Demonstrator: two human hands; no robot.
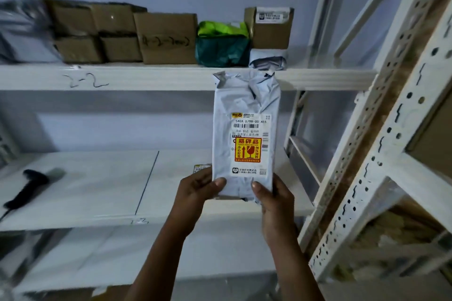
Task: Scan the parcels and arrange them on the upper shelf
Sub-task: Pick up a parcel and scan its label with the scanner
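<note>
Left hand (195,189) and right hand (275,200) hold the fragile-marked parcel (247,105), fingers (259,190) grasping its bottom edge. I'd ease it gently onto the upper shelf (146,77), beside the boxes (271,34).

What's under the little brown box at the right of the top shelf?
A crumpled grey bag parcel lies under that box on the upper shelf. Its back is hidden, so anything behind it can't be seen.

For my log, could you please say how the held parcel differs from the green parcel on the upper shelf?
The held parcel is pale grey, the green parcel two-tone green. The held parcel stands upright, gripped by left hand and right hand; the green parcel rests on the upper shelf. Both are soft bags.
</note>
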